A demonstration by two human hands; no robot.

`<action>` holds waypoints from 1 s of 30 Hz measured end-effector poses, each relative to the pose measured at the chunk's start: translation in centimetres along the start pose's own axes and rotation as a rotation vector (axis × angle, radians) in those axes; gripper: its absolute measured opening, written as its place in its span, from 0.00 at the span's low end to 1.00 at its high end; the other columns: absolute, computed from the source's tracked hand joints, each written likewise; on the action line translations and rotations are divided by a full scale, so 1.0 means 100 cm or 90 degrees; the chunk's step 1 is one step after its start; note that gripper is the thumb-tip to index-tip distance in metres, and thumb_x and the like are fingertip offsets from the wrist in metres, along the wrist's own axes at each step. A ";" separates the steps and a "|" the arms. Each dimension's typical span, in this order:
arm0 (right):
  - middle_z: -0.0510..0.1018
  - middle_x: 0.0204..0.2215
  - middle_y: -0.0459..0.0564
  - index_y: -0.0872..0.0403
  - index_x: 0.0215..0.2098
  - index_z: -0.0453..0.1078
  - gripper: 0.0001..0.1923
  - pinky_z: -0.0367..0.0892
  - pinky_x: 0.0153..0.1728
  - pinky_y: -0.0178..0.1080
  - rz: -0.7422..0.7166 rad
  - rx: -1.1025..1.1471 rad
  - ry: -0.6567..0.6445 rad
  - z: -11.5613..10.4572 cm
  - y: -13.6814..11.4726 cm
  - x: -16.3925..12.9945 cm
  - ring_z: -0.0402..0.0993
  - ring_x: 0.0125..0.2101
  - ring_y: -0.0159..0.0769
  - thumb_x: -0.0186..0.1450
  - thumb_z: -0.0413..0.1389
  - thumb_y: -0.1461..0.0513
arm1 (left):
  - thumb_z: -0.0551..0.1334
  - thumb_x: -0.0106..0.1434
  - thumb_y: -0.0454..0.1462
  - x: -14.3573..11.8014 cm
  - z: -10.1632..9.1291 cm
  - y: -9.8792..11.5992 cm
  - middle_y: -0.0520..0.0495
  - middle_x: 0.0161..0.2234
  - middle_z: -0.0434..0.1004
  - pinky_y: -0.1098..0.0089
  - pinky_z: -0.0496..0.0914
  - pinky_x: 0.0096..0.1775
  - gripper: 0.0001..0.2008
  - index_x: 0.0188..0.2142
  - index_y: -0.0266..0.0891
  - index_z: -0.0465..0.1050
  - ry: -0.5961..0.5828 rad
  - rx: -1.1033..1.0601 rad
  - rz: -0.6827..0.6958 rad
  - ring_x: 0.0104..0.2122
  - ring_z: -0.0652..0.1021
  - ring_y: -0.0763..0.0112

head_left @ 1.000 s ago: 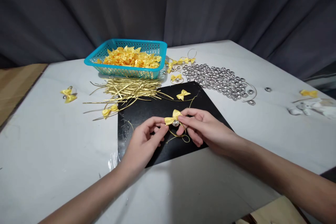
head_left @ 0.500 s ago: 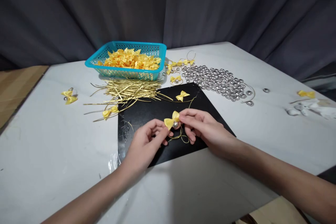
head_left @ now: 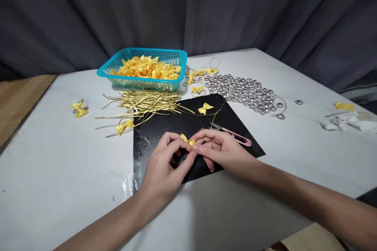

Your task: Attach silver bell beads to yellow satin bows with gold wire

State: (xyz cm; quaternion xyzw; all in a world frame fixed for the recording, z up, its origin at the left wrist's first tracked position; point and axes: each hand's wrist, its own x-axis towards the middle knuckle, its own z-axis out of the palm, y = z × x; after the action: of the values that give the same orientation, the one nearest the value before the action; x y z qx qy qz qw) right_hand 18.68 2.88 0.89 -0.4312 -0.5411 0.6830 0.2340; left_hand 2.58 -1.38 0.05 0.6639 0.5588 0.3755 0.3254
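A teal basket point(head_left: 123, 68) heaped with yellow ribbon bows sits at the far side of the white bench point(head_left: 59, 172). Just in front of it lies a loose pile of gold twist ties point(head_left: 144, 101). To the right spreads a cluster of silver beads point(head_left: 244, 90). Pink-handled snips point(head_left: 235, 137) rest on the black mat point(head_left: 165, 125). A loose yellow bow point(head_left: 205, 108) lies on the mat's far part. A dark curtain point(head_left: 188, 8) hangs behind.

Bare table point(head_left: 59, 172) leftward; scissors point(head_left: 234, 136) crowd the right.
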 end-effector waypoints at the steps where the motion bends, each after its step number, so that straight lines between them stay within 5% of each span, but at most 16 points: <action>1: 0.70 0.23 0.42 0.58 0.36 0.65 0.19 0.59 0.15 0.25 0.001 0.006 0.006 -0.001 0.000 0.001 0.61 0.14 0.19 0.56 0.59 0.51 | 0.62 0.58 0.37 -0.001 -0.001 0.001 0.48 0.33 0.68 0.72 0.63 0.28 0.03 0.30 0.40 0.72 -0.007 0.003 0.013 0.30 0.70 0.70; 11: 0.72 0.26 0.43 0.57 0.35 0.65 0.14 0.59 0.16 0.27 -0.040 0.038 0.040 -0.005 0.001 0.001 0.60 0.13 0.18 0.60 0.56 0.54 | 0.54 0.64 0.35 -0.008 -0.012 -0.001 0.45 0.37 0.73 0.63 0.62 0.44 0.14 0.29 0.42 0.78 0.129 -0.092 0.036 0.44 0.69 0.61; 20: 0.72 0.25 0.43 0.57 0.34 0.66 0.10 0.56 0.16 0.25 -0.050 0.052 0.070 -0.008 0.003 0.001 0.59 0.13 0.16 0.63 0.55 0.57 | 0.66 0.54 0.37 -0.003 -0.003 0.002 0.46 0.34 0.75 0.64 0.66 0.38 0.05 0.23 0.43 0.80 0.104 0.011 0.071 0.36 0.73 0.64; 30: 0.71 0.24 0.42 0.57 0.34 0.66 0.12 0.61 0.15 0.26 -0.074 0.124 0.084 -0.008 0.005 0.002 0.57 0.13 0.17 0.60 0.58 0.56 | 0.64 0.55 0.33 -0.007 0.002 -0.002 0.46 0.35 0.78 0.67 0.68 0.34 0.06 0.22 0.41 0.76 0.108 0.156 0.215 0.34 0.73 0.66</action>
State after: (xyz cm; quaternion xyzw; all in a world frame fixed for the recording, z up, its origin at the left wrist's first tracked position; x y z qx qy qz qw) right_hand 19.32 3.30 0.28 -0.4179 -0.4798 0.6879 0.3492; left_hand 2.61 -2.06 -0.32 0.7487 0.5062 0.4088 0.1265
